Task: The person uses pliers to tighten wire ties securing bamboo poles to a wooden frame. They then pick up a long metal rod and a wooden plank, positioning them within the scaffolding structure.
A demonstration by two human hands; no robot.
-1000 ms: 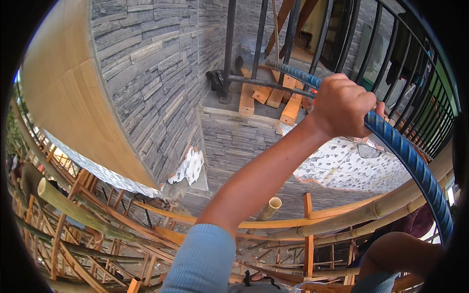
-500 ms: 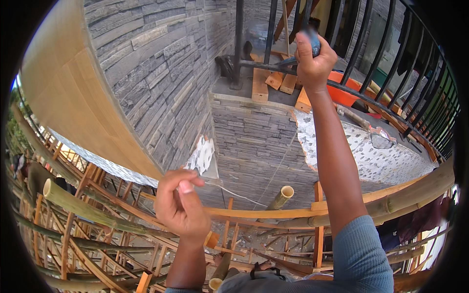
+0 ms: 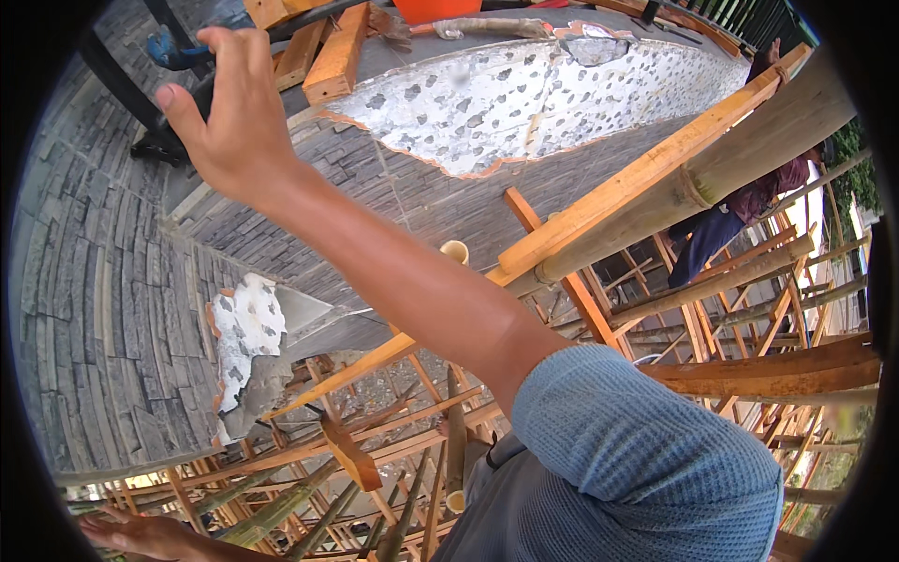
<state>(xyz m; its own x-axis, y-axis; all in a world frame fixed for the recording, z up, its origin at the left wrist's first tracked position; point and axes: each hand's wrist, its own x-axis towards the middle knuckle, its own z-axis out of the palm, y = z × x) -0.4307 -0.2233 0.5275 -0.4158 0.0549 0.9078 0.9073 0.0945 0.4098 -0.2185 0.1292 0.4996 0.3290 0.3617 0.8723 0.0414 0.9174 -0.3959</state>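
Observation:
My right hand point(image 3: 239, 131) reaches up to the black railing point(image 3: 120, 80), thumb and fingers apart, with nothing seen in its grip. Just beyond the fingertips is a blue object point(image 3: 173, 51) by the railing bars; its kind is hard to make out. Low at the left edge, my left hand point(image 3: 140, 534) is stretched out with its fingers apart and holds nothing. Under my right forearm runs the grey stone-strip wall point(image 3: 328, 206). Beside it, a broken white patch point(image 3: 251, 328) shows where the grey facing is absent.
A large dotted white patch point(image 3: 487, 108) spans the ledge. Wooden blocks point(image 3: 337, 56) and an orange tub point(image 3: 435, 9) are on top. A timber beam point(image 3: 646, 164) lies along a thick bamboo pole point(image 3: 712, 178). Scaffolding fills the space below; another person point(image 3: 777, 192) is at the right.
My view has swung right. My right hand has let go of the blue object at the railing. My left hand has gone from a curled pinch near the wall to open at lower left.

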